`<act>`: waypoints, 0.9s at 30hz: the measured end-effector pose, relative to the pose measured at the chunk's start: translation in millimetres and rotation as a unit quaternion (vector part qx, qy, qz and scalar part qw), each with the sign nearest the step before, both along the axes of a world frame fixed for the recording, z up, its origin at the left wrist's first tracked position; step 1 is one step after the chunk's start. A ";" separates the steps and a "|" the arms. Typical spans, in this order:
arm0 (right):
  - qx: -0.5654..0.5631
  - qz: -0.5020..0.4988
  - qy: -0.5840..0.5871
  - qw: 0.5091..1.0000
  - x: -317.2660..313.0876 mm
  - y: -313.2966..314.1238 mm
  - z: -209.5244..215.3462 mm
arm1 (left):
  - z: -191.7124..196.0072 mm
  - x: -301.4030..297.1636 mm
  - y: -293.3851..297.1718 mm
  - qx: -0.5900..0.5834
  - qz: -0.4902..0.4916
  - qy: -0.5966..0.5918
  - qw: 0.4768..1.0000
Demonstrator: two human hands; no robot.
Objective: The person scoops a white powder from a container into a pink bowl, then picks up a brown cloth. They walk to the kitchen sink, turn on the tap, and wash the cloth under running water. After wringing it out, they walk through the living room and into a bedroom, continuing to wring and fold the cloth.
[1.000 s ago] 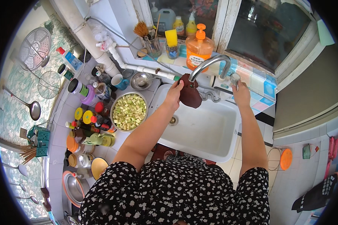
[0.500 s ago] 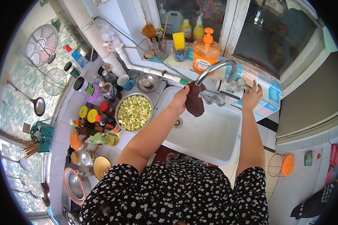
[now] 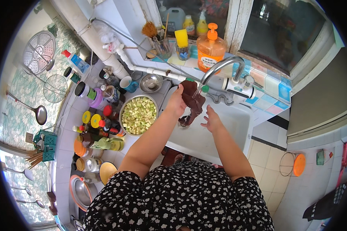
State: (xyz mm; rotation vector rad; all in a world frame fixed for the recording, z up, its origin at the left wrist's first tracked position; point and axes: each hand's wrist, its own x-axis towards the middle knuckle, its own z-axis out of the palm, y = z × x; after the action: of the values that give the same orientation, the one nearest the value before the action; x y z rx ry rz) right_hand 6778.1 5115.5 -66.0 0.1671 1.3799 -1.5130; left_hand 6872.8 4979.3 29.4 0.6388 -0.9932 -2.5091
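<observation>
From my left hand hangs a limp, dark brown cloth over the white sink. The hand is closed on its upper left edge. A thin stream of water from the curved metal tap appears to run onto the cloth, whose surface looks wet and creased. My right hand is open to the right of the cloth, fingers apart and holding nothing. The tap's knob stands on its white body, beyond the right hand.
A metal bowl of pale green diced vegetable stands left of the sink, beside a small metal bowl and several bottles. Behind the tap are an orange pump bottle and a glass holding a yellow sponge.
My right hand has left the tap's knob and come down left over the sink. Water now runs. My left hand has moved slightly left and lower with the cloth, which has spread and creased.
</observation>
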 end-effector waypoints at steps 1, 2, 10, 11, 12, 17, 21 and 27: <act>0.006 -0.014 -0.026 1.000 -0.6 -1.3 -5.2 | 0.9 3.3 -2.1 -0.019 -0.025 0.011 0.999; -0.034 0.004 -0.056 0.998 -0.2 -0.2 -14.8 | 1.9 5.2 -2.0 -0.005 -0.036 0.021 0.999; -0.141 -0.006 -0.249 0.958 29.2 -11.7 -6.7 | 21.2 18.4 9.1 0.105 -0.070 0.072 0.989; -0.198 0.004 -0.262 0.945 31.9 -9.8 -14.5 | 19.8 19.2 7.5 0.108 -0.079 0.080 0.988; -0.254 0.013 -0.274 0.927 33.2 -8.4 -25.0 | 18.1 20.2 5.5 0.111 -0.089 0.088 0.986; -0.358 -0.069 -0.229 0.903 25.6 -12.4 -2.3 | -6.4 31.5 -28.4 -0.193 -0.035 -0.142 0.970; -0.283 -0.053 0.004 0.958 22.7 -23.5 34.2 | -25.5 28.9 -18.6 -0.176 -0.047 -0.304 0.935; -0.164 0.079 0.378 0.908 72.3 -27.4 63.7 | -62.4 8.0 -19.3 0.211 -0.237 0.005 0.948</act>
State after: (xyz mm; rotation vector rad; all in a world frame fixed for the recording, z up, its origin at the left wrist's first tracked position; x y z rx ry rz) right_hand 6850.5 5088.1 -2.3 -0.8048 1.6335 -1.7182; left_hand 6880.7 4960.0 -32.9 0.5500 -0.6609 -3.1950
